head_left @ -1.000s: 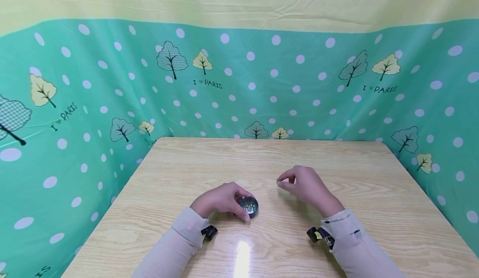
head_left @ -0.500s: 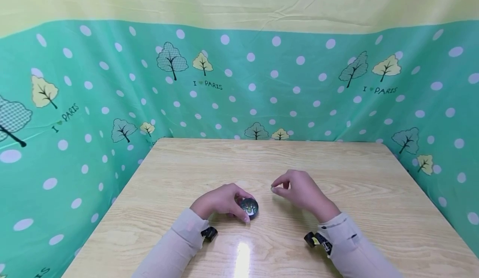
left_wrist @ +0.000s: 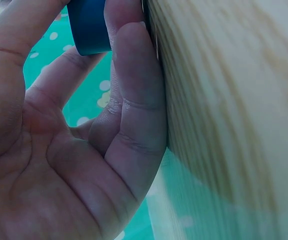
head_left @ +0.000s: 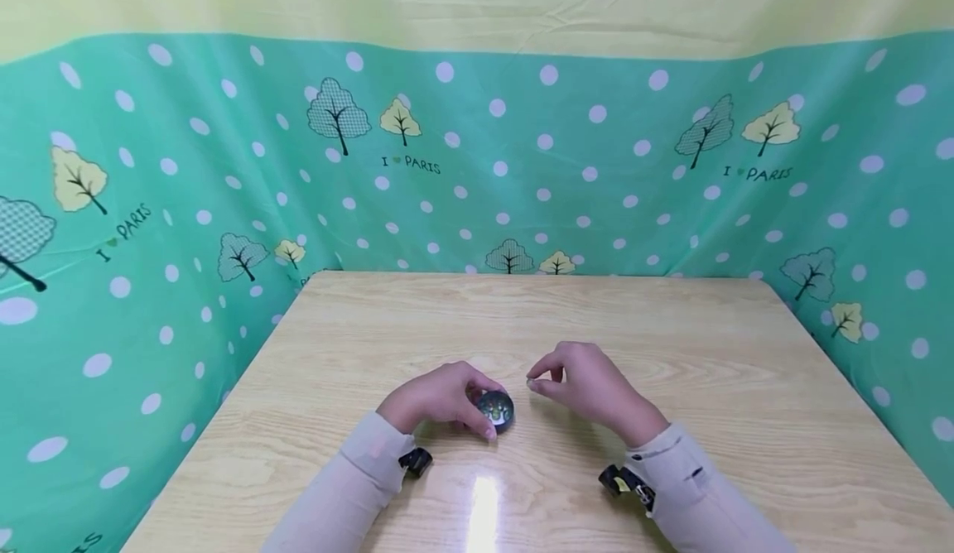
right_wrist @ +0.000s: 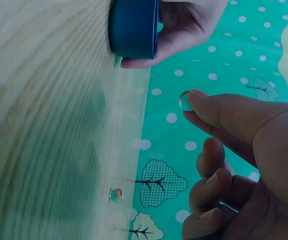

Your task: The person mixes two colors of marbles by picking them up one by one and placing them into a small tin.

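Note:
My left hand (head_left: pixel 443 400) grips a small round dark tin (head_left: pixel 495 411) on the table, thumb on the near side and fingers on the far side. Small coloured pieces show inside it from above. In the right wrist view the tin's wall (right_wrist: pixel 134 30) looks dark blue, and in the left wrist view part of the tin (left_wrist: pixel 89 27) shows at the top. My right hand (head_left: pixel 592 383) is just right of the tin, raised over the table. Between its thumb and index fingertips it pinches a clear glass marble (right_wrist: pixel 185 101); its other fingers are curled.
Another marble (right_wrist: pixel 116 195), clear with a coloured swirl, lies on the light wooden table (head_left: pixel 522 313). A green dotted cloth (head_left: pixel 544 164) with tree prints hangs around the table's back and sides. Light glares off the tabletop near the front.
My right hand has moved left and slightly nearer to me, closer to the tin, with the marble still pinched. The left hand and tin stay in place.

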The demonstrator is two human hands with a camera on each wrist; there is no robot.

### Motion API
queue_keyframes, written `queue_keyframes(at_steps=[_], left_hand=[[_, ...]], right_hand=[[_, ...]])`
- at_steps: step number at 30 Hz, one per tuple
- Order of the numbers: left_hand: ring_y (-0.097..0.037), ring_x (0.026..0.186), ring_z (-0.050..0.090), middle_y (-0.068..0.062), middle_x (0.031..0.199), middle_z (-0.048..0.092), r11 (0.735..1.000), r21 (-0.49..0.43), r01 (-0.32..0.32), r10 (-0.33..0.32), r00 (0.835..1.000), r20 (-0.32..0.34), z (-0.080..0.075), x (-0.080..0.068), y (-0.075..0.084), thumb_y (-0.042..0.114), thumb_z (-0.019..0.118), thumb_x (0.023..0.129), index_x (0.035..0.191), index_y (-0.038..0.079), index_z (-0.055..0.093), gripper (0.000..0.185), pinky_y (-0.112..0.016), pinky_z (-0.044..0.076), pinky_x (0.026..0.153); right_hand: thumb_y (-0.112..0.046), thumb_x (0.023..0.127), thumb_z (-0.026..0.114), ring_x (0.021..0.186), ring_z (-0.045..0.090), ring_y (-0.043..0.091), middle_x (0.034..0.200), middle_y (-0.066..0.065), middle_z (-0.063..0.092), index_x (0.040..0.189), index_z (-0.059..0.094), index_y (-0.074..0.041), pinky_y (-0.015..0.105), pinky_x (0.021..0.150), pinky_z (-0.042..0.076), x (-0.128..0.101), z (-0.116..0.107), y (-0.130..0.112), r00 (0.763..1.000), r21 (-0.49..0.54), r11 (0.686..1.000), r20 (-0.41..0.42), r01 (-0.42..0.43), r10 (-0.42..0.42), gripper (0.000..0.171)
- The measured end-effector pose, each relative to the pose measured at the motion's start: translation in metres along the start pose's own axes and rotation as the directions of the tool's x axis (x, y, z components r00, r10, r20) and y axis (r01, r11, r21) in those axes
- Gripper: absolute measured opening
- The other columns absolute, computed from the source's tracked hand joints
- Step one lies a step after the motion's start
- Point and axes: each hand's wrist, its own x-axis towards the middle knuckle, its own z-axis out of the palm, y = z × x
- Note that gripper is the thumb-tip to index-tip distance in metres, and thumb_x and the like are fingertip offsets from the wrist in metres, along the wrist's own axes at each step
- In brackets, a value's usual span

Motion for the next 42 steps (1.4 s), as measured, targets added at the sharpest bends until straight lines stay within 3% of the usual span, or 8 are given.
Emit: queue_keyframes(at_steps=[18,30,42], left_hand=[[-0.014,0.078,0.065,0.002,0.097,0.075,1.000,-0.002,-0.022,0.022,1.000,0.008,0.000,-0.001,0.001,0.026,0.097,0.071,0.115,0.030,0.079,0.048,-0.032,0.057,0.065],[-0.015,0.079,0.065,0.002,0.097,0.074,1.000,-0.007,-0.012,0.012,1.000,0.007,-0.001,-0.001,0.001,0.025,0.097,0.072,0.116,0.035,0.078,0.049,-0.033,0.057,0.065],[-0.015,0.079,0.064,0.002,0.098,0.075,1.000,0.015,-0.008,0.008,1.000,0.005,-0.002,0.000,0.001,0.029,0.097,0.071,0.117,0.037,0.077,0.051,-0.032,0.057,0.064]], right_hand=[[-0.025,0.089,0.083,0.066,0.049,0.006,0.072,-0.014,0.055,0.098,0.084,-0.030,0.023,0.056,0.043,-0.008,0.013,-0.013,0.992,-0.042,0.991,0.006,0.127,-0.127,0.011],[-0.030,0.089,0.083,0.067,0.049,0.006,0.072,-0.016,0.055,0.100,0.084,-0.030,0.025,0.065,0.044,-0.007,0.021,-0.016,0.991,-0.044,0.990,0.025,0.135,-0.134,0.011],[-0.027,0.089,0.083,0.063,0.048,0.006,0.072,-0.014,0.056,0.101,0.085,-0.026,0.021,0.053,0.041,-0.007,0.027,-0.018,0.989,-0.029,0.988,0.028,0.149,-0.148,0.012]])
